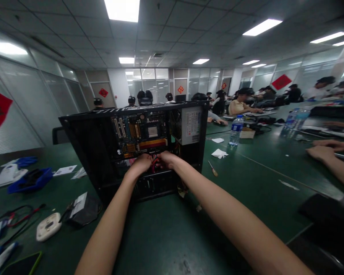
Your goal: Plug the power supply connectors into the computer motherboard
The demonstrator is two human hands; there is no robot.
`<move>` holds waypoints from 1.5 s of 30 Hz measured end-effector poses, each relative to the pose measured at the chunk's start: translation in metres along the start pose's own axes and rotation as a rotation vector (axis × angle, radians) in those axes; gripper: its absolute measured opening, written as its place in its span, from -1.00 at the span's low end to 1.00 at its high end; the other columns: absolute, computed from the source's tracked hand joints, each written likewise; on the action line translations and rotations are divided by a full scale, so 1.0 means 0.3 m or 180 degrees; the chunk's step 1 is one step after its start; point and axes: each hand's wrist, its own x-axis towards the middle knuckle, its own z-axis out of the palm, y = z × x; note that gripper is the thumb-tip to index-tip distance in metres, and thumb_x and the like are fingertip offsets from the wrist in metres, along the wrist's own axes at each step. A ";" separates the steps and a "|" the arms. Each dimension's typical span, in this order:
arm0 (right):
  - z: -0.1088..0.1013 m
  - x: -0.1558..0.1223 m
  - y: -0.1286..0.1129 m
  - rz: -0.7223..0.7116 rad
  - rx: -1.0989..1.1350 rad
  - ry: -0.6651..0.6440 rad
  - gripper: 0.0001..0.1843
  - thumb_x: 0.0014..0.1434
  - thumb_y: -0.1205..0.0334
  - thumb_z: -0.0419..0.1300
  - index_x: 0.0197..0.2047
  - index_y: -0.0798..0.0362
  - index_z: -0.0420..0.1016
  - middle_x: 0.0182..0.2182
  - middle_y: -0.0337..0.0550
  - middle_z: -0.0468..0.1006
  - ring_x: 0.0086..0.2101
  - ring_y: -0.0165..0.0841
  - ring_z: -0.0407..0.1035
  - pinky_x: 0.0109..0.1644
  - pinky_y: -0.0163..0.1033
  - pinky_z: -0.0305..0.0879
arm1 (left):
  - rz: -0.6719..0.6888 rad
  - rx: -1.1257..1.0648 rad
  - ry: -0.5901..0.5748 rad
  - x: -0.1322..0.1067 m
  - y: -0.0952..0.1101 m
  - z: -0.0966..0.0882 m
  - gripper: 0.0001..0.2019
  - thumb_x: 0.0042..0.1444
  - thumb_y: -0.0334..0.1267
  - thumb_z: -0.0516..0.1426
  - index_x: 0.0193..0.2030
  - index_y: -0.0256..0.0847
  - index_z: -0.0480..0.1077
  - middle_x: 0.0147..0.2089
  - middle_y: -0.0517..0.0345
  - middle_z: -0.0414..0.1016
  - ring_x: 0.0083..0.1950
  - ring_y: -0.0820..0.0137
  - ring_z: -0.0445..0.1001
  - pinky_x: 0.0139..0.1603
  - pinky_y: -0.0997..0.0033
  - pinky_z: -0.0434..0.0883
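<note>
An open black computer case (83,149) stands on the green table (166,233), its motherboard (140,133) and grey power supply (190,126) facing me. Both my hands reach inside, just below the board. My left hand (140,164) and my right hand (166,159) are closed, side by side, around a bundle of red and black cables (154,164). The fingertips are hidden among the wires.
A screwdriver (213,169), tissues (219,153) and a water bottle (235,130) lie right of the case. Left are a black adapter (83,210), a white round device (48,227), blue gloves (31,179) and cables. Another person's hands (323,151) rest at the far right.
</note>
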 end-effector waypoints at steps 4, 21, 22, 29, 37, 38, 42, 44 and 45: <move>-0.004 0.024 0.003 0.0205 0.0238 -0.0135 -0.62 0.41 0.44 -0.14 -0.45 0.08 0.24 -0.69 -0.38 0.24 -0.70 -0.52 0.26 -0.58 -0.42 0.16 | 0.0063 0.0028 -0.0006 0.010 -0.010 0.007 -0.66 0.28 -0.30 -0.06 -0.22 -0.29 0.56 -0.23 -0.09 0.64 -0.29 0.33 0.53 -0.35 0.47 0.29; 0.029 0.045 0.011 0.0241 0.0304 0.0145 -0.68 0.40 0.41 -0.05 -0.43 0.09 0.28 -0.69 -0.35 0.26 -0.70 -0.50 0.25 -0.57 -0.42 0.18 | 0.0009 0.0255 0.0157 -0.019 0.015 -0.011 -0.62 0.29 -0.20 -0.06 -0.14 -0.27 0.58 -0.03 -0.28 0.61 -0.04 0.10 0.60 -0.22 0.35 0.37; 0.029 0.045 0.011 0.0239 0.0310 0.0146 -0.68 0.39 0.42 -0.04 -0.42 0.09 0.29 -0.69 -0.35 0.26 -0.70 -0.50 0.25 -0.57 -0.42 0.18 | -0.0006 0.0259 0.0149 -0.021 0.017 -0.013 -0.61 0.29 -0.19 -0.06 -0.14 -0.27 0.58 -0.03 -0.28 0.61 -0.04 0.10 0.60 -0.22 0.35 0.37; 0.029 0.045 0.013 0.0240 0.0278 0.0085 -0.75 0.36 0.38 0.01 -0.38 0.11 0.35 -0.69 -0.33 0.29 -0.68 -0.48 0.27 -0.57 -0.41 0.18 | -0.0121 0.0258 0.0142 -0.031 0.027 -0.018 -0.62 0.28 -0.13 -0.03 -0.10 -0.26 0.58 0.00 -0.30 0.60 -0.02 0.06 0.60 -0.18 0.30 0.40; 0.033 0.050 0.001 0.0231 0.0171 0.0007 -0.67 0.42 0.41 -0.10 -0.41 0.08 0.26 -0.68 -0.35 0.27 -0.68 -0.51 0.25 -0.57 -0.44 0.18 | -0.0147 0.0224 0.0111 -0.031 0.031 -0.021 -0.64 0.28 -0.16 -0.01 -0.11 -0.25 0.58 0.03 -0.29 0.60 0.01 0.08 0.60 -0.14 0.34 0.41; 0.033 0.052 -0.002 0.0229 0.0152 -0.0006 -0.66 0.42 0.41 -0.11 -0.41 0.08 0.25 -0.68 -0.35 0.26 -0.68 -0.51 0.24 -0.57 -0.44 0.18 | -0.0136 0.0219 0.0108 -0.030 0.030 -0.021 -0.65 0.27 -0.17 -0.01 -0.12 -0.25 0.58 0.02 -0.28 0.60 0.00 0.09 0.60 -0.15 0.34 0.40; 0.015 0.057 -0.017 0.0226 0.0005 -0.0148 -0.63 0.43 0.42 -0.12 -0.43 0.08 0.23 -0.67 -0.34 0.27 -0.66 -0.53 0.23 -0.56 -0.46 0.19 | -0.0081 0.0213 0.0113 -0.028 0.028 -0.021 -0.66 0.26 -0.19 0.00 -0.15 -0.24 0.58 -0.05 -0.27 0.63 -0.07 0.08 0.61 -0.22 0.34 0.39; -0.002 0.060 -0.021 0.0199 -0.0132 -0.0240 -0.62 0.43 0.42 -0.11 -0.44 0.09 0.24 -0.66 -0.33 0.29 -0.65 -0.53 0.26 -0.53 -0.46 0.21 | -0.0049 0.0220 0.0129 -0.028 0.027 -0.020 -0.64 0.27 -0.18 -0.02 -0.16 -0.26 0.59 -0.06 -0.28 0.63 -0.08 0.08 0.62 -0.25 0.35 0.38; -0.011 0.061 -0.021 0.0170 -0.0225 -0.0271 -0.63 0.43 0.41 -0.09 -0.44 0.09 0.25 -0.65 -0.33 0.30 -0.64 -0.52 0.29 -0.51 -0.44 0.23 | -0.0037 0.0223 0.0133 -0.028 0.026 -0.019 -0.63 0.28 -0.17 -0.03 -0.17 -0.26 0.59 -0.07 -0.28 0.63 -0.09 0.10 0.62 -0.27 0.36 0.37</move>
